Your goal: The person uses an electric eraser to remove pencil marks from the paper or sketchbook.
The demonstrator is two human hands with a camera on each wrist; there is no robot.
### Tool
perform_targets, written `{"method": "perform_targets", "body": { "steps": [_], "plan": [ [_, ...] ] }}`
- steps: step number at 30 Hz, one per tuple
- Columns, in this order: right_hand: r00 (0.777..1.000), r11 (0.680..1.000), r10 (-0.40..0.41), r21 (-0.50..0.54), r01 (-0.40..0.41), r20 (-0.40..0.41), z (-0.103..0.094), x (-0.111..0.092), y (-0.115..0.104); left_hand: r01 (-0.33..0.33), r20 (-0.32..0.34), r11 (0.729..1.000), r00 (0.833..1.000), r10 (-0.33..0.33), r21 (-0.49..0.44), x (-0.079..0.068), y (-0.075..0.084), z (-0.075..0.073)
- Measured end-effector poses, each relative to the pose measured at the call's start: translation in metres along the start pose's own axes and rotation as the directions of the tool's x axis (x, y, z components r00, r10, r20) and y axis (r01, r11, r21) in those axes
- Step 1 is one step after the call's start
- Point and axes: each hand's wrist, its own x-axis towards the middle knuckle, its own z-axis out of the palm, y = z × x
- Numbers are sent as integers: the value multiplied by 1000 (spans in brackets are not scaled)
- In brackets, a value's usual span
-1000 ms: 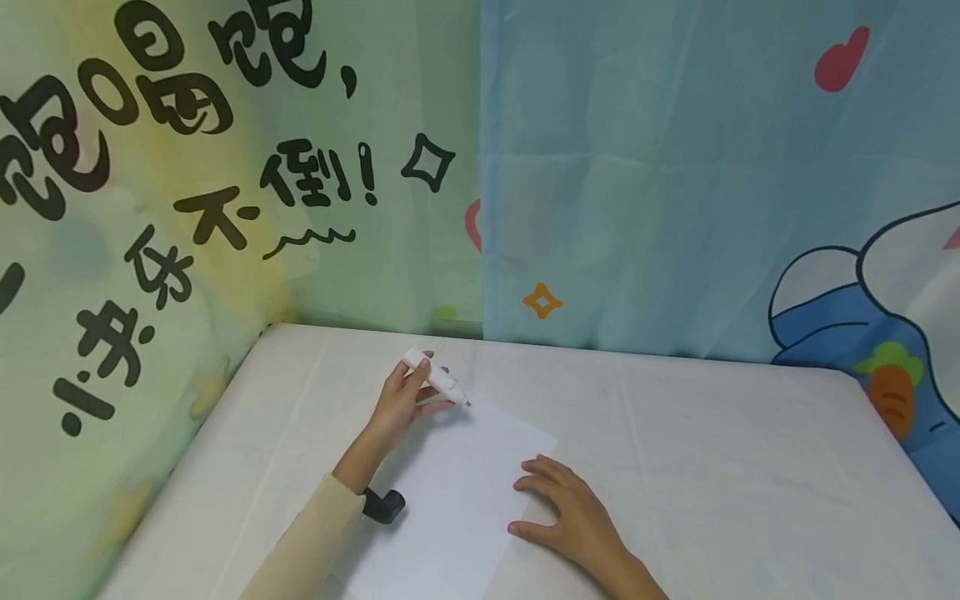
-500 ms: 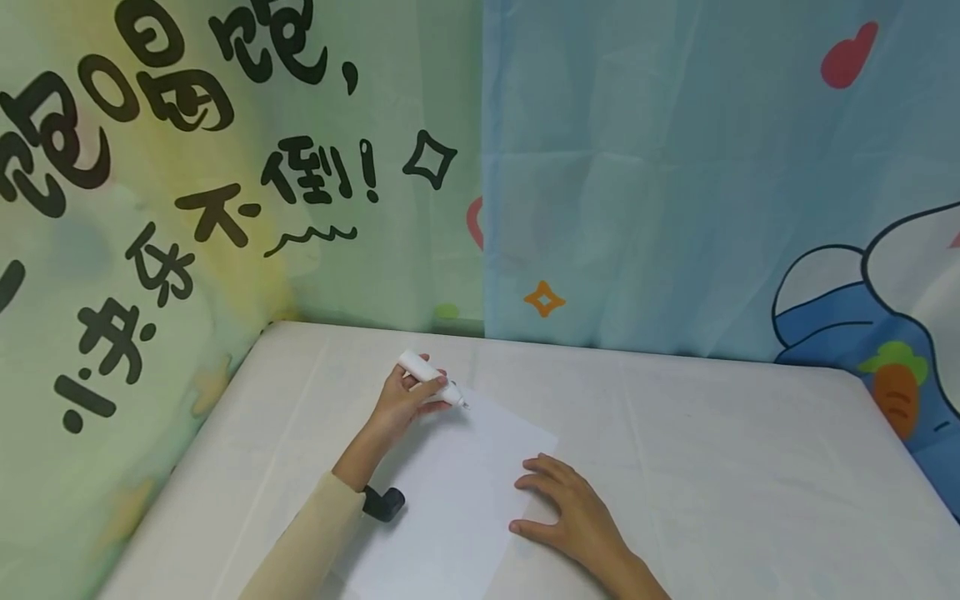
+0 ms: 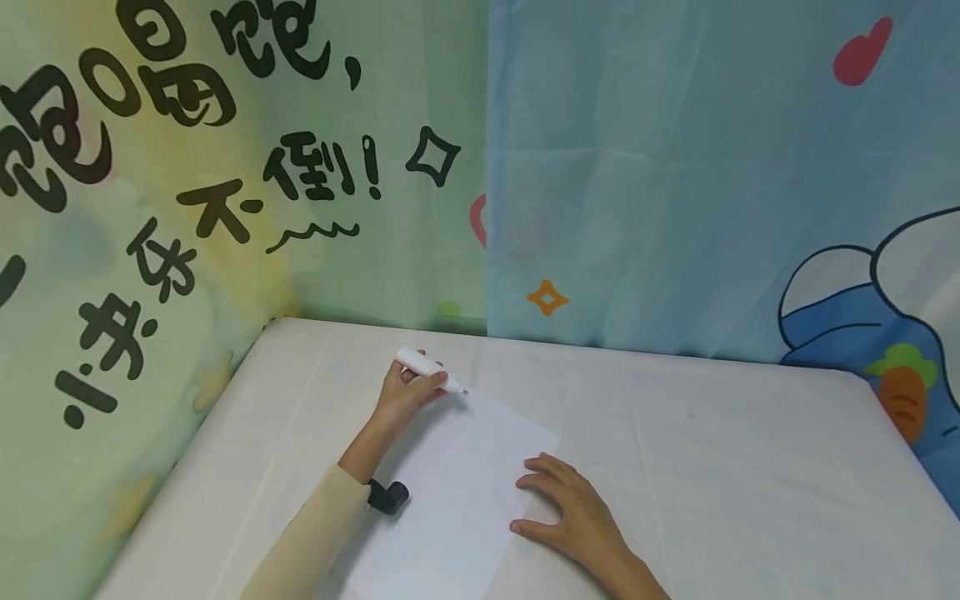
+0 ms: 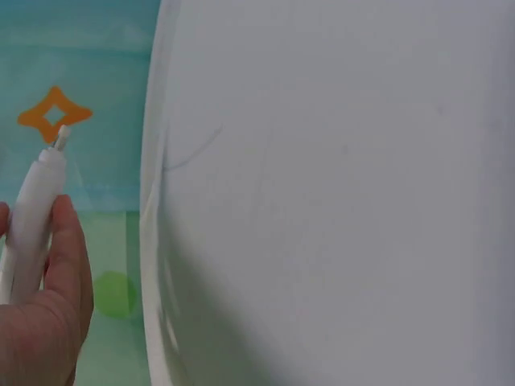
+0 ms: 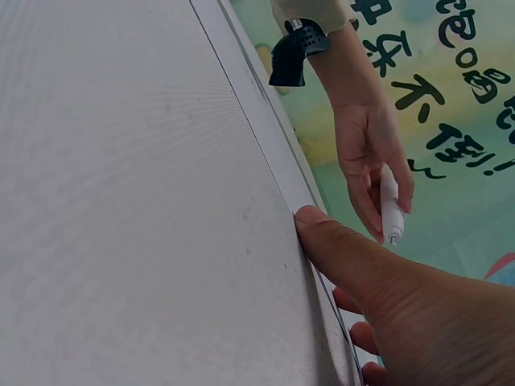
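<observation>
My left hand [image 3: 405, 396] holds a white electric eraser [image 3: 420, 364] between thumb and fingers, over the far corner of a white sheet of paper [image 3: 457, 492]. Its barrel slants down to the right in the head view. The left wrist view shows a thin metal neck and small white tip on the electric eraser [image 4: 36, 209]. Whether that tip touches the paper I cannot tell. My right hand [image 3: 573, 512] rests at the paper's right edge, thumb and fingers spread apart. In the right wrist view the thumb of the right hand [image 5: 386, 289] lies at the sheet's edge.
A white cloth covers the table [image 3: 712, 475]. Behind it hang a green curtain [image 3: 390, 275] with black lettering and a blue curtain [image 3: 660, 208] with cartoon prints. A black wrist camera [image 3: 388, 497] sits on the left wrist, above the paper.
My left thumb has shifted along the barrel of the electric eraser. The eraser's tip now sits slightly farther from me. The right hand stays at the paper's edge.
</observation>
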Motion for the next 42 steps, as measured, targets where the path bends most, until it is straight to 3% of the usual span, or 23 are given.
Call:
{"method": "perform_targets", "body": {
  "steps": [15,31,42],
  "plan": [
    [1000,1000,-10,0,10,-6,0,-1,2,6,-83,1000,997,-8,-30,4,-7,2],
    [1000,1000,22,4,-22,18,-2,-1,-1,-58,-45,992,997,64,110,5,-6,2],
    [1000,1000,-2,-2,2,-10,-1,-3,-1,-136,16,969,991,135,209,4,-5,1]
  ]
}}
